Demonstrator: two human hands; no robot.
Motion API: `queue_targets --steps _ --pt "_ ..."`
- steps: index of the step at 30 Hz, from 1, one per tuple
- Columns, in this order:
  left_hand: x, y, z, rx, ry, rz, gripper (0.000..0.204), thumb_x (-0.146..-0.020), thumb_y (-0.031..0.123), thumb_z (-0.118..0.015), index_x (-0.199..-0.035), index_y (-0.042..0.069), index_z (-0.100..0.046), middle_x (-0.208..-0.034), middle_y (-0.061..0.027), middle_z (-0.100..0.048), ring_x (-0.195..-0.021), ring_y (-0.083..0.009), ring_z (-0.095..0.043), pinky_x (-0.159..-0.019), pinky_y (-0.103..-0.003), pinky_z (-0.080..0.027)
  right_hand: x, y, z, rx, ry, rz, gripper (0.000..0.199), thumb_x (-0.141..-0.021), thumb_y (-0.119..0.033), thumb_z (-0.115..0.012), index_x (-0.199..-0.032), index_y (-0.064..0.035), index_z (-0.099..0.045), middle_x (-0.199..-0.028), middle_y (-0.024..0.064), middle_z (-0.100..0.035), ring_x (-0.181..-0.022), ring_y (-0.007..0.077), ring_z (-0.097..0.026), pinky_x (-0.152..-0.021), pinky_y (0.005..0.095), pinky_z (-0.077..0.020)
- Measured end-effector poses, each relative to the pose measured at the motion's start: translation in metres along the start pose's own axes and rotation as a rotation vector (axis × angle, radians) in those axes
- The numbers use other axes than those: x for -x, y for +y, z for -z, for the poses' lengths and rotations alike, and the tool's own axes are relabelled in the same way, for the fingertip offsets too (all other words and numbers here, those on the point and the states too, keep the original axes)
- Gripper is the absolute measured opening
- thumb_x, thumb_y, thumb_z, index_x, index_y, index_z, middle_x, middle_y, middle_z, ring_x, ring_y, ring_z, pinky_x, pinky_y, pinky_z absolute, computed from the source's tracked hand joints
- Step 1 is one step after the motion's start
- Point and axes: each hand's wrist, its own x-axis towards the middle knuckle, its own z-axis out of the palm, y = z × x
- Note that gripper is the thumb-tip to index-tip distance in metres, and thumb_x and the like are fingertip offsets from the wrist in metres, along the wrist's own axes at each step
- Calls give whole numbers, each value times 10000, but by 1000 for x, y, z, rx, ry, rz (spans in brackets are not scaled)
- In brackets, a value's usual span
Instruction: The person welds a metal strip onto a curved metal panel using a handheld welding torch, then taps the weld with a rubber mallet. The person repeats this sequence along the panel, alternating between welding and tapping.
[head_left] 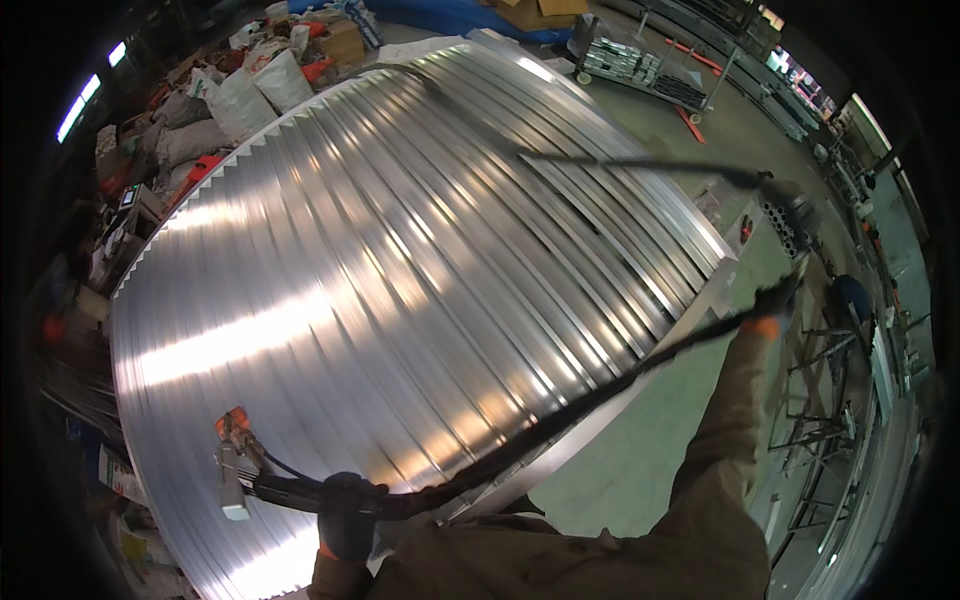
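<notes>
My left hand point(350, 512), in a dark glove with an orange cuff, is closed around a thick black hose point(520, 445). Just beyond it, at the hose's end, a hand tool point(232, 460) with an orange part and a pale cylinder sits over the ribbed metal sheets; its exact kind is unclear. My right hand point(775, 300), gloved the same way, reaches far out to the right and grips the hose, though it is somewhat blurred. Between both hands the hose runs taut along the near edge of the shiny ribbed metal sheets point(350, 300).
White sacks point(245, 100) and boxes are heaped at the far left. A cart point(640, 75) loaded with metal pieces stands at the far right. Another blurred stretch of hose crosses over the sheets. Racks point(825, 365) line the right side, beside a green floor point(620, 470).
</notes>
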Motion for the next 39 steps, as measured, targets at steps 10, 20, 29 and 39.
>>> queue_targets --steps 10,20,29,39 --pt "1 -25 -33 -192 151 -58 413 -867 52 -867 -1217 25 -649 -1128 -142 -715 -1044 -356 -708 -913 -443 -556 21 61 -162 68 -209 -122 459 -1100 -380 -600 -1466 -104 -612 -1274 112 -592 -1082 257 -609 -911 421 -489" --pt "4 -67 -7 -599 -4 -137 379 -974 40 -773 -1304 31 -585 -1292 -116 -653 -1223 -279 -681 -1031 -422 -578 397 149 -132 61 -1427 -454 460 -1094 -122 -643 -1547 -83 -570 -1576 168 -586 -1359 270 -639 -1173 399 -512" --pt "1 -94 -8 -3 104 67 366 -1102 133 -631 -1455 48 -583 -1463 -100 -611 -1374 -193 -578 -1119 -375 -532 765 -89 -105 584 -2597 666 721 -1000 -417 -748 -1555 -35 -494 -1376 226 -691 -1258 418 -684 -1037 457 -560" --pt "86 -49 137 -610 -10 120 358 -1001 325 -751 -1251 69 -763 -1115 -93 -793 -976 -203 -750 -874 -384 -616 810 -55 -133 692 -2564 160 271 -1010 -194 -770 -1223 -39 -706 -958 104 -767 -883 220 -739 -742 360 -572"
